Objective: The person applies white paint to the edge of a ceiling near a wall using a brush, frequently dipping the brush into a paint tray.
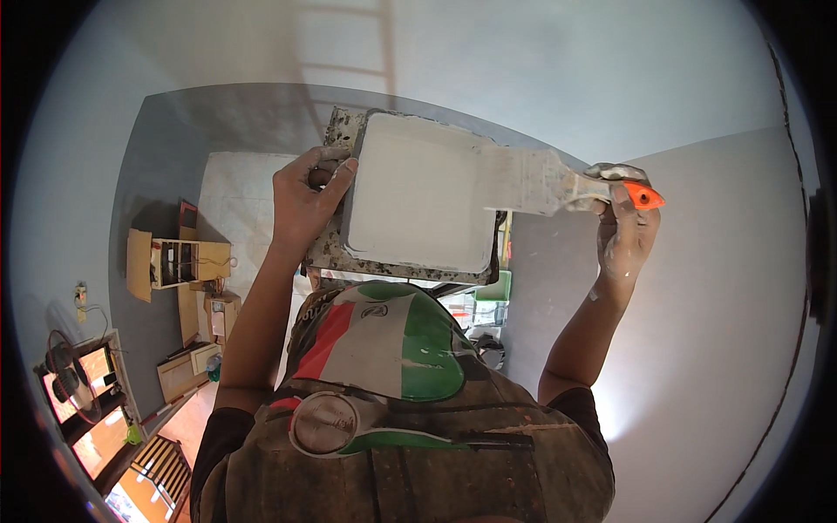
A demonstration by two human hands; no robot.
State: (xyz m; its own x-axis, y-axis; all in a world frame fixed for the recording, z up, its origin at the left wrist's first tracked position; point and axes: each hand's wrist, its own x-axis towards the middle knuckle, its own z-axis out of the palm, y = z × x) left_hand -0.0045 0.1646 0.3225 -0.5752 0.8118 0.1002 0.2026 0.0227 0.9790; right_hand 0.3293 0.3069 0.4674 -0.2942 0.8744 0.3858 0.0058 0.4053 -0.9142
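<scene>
A dark-rimmed rectangular tray (418,192) full of whitish paint is in front of me. It rests on a paint-speckled board (328,254) that sticks out along its left and near sides. My left hand (316,187) grips the tray's left rim, thumb on the edge and fingers curled. In my right hand (626,218) is a wide paintbrush (532,181) with an orange handle end, held level. Its paint-coated bristles reach over the tray's right rim; whether the tips touch the paint I cannot tell. Paint smears cover my right fingers.
Pale and grey walls (697,261) surround me, with a ladder-shaped shadow above the tray. Far below at left stand a wooden cabinet (179,261), cardboard boxes (220,318) and a fan (71,375). A green container (495,286) shows below the tray's right side.
</scene>
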